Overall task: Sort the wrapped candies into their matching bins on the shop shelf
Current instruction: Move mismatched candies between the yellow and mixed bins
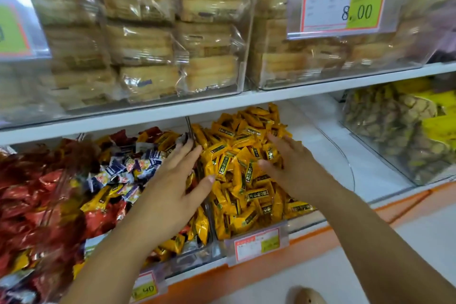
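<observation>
A clear bin on the lower shelf is heaped with yellow wrapped candies [243, 145]. My right hand [288, 163] lies flat on the right side of that heap, fingers straight. My left hand [180, 175] rests with straight fingers over the clear divider [189, 126], its thumb touching the yellow heap. To the left, a mixed bin holds blue-and-white candies [123, 170], yellow ones and red ones. Further left lies a pile of red wrapped candies [29, 195]. Neither hand pinches a candy that I can see.
The upper shelf carries clear boxes of packaged pastries [148, 39] and an 8.00 price tag [343, 0]. A box of bagged cookies [394, 128] stands at the right. Price labels [259, 244] clip to the bin fronts. Orange shelf edge [308, 234] and white floor lie below.
</observation>
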`<state>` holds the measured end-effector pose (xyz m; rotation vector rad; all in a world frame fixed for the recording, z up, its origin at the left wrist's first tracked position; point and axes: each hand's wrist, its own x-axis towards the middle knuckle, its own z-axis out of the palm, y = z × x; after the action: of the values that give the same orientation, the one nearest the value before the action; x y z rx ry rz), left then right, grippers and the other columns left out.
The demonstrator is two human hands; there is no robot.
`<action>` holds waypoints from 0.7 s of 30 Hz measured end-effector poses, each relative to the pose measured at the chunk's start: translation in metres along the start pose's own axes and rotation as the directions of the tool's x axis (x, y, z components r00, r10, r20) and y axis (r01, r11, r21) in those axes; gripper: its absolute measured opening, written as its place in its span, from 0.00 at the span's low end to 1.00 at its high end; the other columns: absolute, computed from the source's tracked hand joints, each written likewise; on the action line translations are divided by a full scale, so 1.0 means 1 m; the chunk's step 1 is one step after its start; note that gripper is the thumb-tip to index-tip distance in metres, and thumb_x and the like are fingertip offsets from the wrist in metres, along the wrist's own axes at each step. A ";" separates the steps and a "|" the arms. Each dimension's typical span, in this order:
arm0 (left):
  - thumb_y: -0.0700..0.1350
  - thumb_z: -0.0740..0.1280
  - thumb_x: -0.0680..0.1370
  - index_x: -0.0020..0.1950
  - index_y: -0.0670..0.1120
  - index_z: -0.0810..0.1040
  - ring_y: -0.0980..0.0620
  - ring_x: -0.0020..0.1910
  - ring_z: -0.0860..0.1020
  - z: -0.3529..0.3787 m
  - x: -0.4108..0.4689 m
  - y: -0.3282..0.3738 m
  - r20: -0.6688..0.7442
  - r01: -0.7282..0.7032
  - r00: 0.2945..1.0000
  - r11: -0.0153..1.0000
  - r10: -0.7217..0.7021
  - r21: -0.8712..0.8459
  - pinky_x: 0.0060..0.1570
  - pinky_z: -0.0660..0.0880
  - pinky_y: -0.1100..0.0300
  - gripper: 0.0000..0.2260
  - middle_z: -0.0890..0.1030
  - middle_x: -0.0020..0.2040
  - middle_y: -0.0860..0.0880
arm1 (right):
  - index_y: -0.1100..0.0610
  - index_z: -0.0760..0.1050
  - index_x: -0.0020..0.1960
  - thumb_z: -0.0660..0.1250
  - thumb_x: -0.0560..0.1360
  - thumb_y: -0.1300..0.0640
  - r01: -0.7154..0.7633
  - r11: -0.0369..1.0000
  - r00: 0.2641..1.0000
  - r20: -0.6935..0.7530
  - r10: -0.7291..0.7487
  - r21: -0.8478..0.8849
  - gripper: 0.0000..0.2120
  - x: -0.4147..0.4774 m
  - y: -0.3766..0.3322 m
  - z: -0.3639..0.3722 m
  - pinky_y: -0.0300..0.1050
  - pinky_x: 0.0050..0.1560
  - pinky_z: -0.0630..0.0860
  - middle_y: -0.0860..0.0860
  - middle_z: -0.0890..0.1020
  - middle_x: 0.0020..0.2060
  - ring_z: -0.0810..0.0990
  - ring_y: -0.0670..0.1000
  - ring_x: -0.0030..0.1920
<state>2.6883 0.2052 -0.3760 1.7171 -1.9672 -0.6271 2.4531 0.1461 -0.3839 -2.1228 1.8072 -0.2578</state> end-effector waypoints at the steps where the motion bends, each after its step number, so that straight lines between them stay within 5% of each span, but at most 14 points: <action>1: 0.68 0.51 0.71 0.77 0.62 0.48 0.68 0.73 0.38 0.001 0.000 -0.001 -0.003 -0.002 1.000 1.000 0.002 -0.002 0.73 0.43 0.62 0.35 0.41 0.74 0.69 | 0.41 0.45 0.77 0.52 0.77 0.34 -0.016 0.998 0.998 0.058 0.020 -0.056 0.33 0.001 -0.004 0.012 0.58 0.74 0.50 0.53 0.47 0.78 0.45 0.59 0.77; 3: 0.69 0.50 0.71 0.77 0.63 0.48 0.69 0.73 0.38 0.002 0.001 -0.002 -0.002 -0.006 1.000 1.000 0.006 -0.002 0.72 0.42 0.63 0.35 0.41 0.74 0.69 | 0.41 0.37 0.77 0.49 0.77 0.33 0.025 0.984 0.982 0.189 0.009 -0.178 0.34 -0.002 -0.012 0.029 0.64 0.73 0.50 0.50 0.39 0.77 0.41 0.61 0.77; 6: 0.69 0.50 0.70 0.76 0.63 0.49 0.71 0.72 0.38 0.002 0.001 -0.004 0.002 -0.015 1.000 1.000 0.015 -0.005 0.72 0.42 0.63 0.35 0.41 0.74 0.70 | 0.43 0.36 0.77 0.54 0.78 0.37 0.094 0.985 0.959 0.280 -0.050 -0.147 0.36 -0.016 -0.016 0.024 0.63 0.73 0.54 0.44 0.43 0.78 0.47 0.57 0.77; 8: 0.69 0.51 0.70 0.76 0.64 0.49 0.72 0.71 0.38 0.001 0.001 -0.005 0.005 -0.019 1.000 1.000 0.019 -0.011 0.72 0.42 0.63 0.35 0.42 0.74 0.71 | 0.40 0.46 0.77 0.58 0.77 0.39 0.115 0.986 0.964 0.255 -0.081 -0.123 0.33 -0.018 -0.012 0.010 0.61 0.72 0.57 0.43 0.54 0.77 0.53 0.55 0.76; 11: 0.70 0.51 0.70 0.76 0.64 0.49 0.72 0.71 0.37 -0.001 0.001 -0.006 0.010 -0.022 1.000 1.000 0.022 -0.010 0.72 0.41 0.63 0.34 0.42 0.74 0.71 | 0.39 0.68 0.68 0.67 0.73 0.42 0.134 0.989 0.991 0.026 -0.133 -0.057 0.24 -0.012 -0.010 -0.007 0.54 0.70 0.62 0.43 0.69 0.69 0.62 0.50 0.72; 14: 0.69 0.51 0.71 0.76 0.64 0.48 0.71 0.72 0.38 0.001 0.000 -0.005 0.010 -0.020 1.000 1.000 0.020 -0.001 0.71 0.41 0.64 0.34 0.42 0.74 0.70 | 0.35 0.63 0.69 0.72 0.67 0.45 0.249 0.966 0.956 0.140 -0.257 0.075 0.33 -0.004 -0.032 0.008 0.58 0.74 0.52 0.42 0.59 0.73 0.51 0.51 0.75; 17: 0.68 0.52 0.72 0.76 0.65 0.49 0.72 0.72 0.38 0.002 0.001 -0.007 0.004 -0.019 1.000 1.000 0.019 -0.011 0.72 0.42 0.63 0.33 0.42 0.74 0.70 | 0.32 0.51 0.73 0.73 0.64 0.40 0.263 0.956 0.922 0.325 -0.210 -0.129 0.44 0.001 -0.047 0.035 0.69 0.71 0.39 0.41 0.44 0.75 0.40 0.57 0.75; 21: 0.68 0.52 0.71 0.75 0.65 0.51 0.72 0.72 0.39 0.000 0.000 -0.006 -0.001 -0.009 1.000 1.000 0.009 -0.007 0.71 0.43 0.63 0.33 0.44 0.74 0.71 | 0.31 0.61 0.68 0.70 0.69 0.40 0.205 0.961 0.977 0.090 -0.191 -0.185 0.30 0.010 -0.036 0.031 0.64 0.69 0.58 0.44 0.59 0.72 0.56 0.56 0.72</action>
<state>2.6933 0.2041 -0.3796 1.7031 -1.9684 -0.6297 2.4989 0.1454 -0.4004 -2.4187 1.6392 -0.0542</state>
